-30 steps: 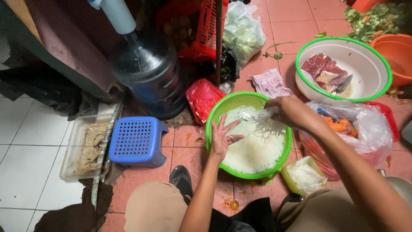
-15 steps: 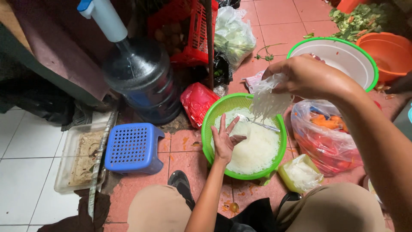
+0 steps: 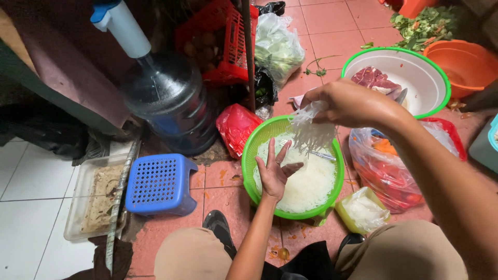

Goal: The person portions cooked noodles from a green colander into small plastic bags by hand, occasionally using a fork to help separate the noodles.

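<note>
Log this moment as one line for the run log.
right hand: lifting clump of white noodles | left hand: open, over noodles in green bowl | nearby: blue stool, water jug

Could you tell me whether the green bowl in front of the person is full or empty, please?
Partly full: the green bowl holds a bed of white noodles, with rim showing above; the right hand lifts a bunch.

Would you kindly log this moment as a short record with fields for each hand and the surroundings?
Left hand: open, fingers spread over white noodles in green bowl
Right hand: raised, pinching a bunch of noodle strands
Behind: white bowl with raw meat
Left side: blue stool, water bottle
Floor: tiles
</note>
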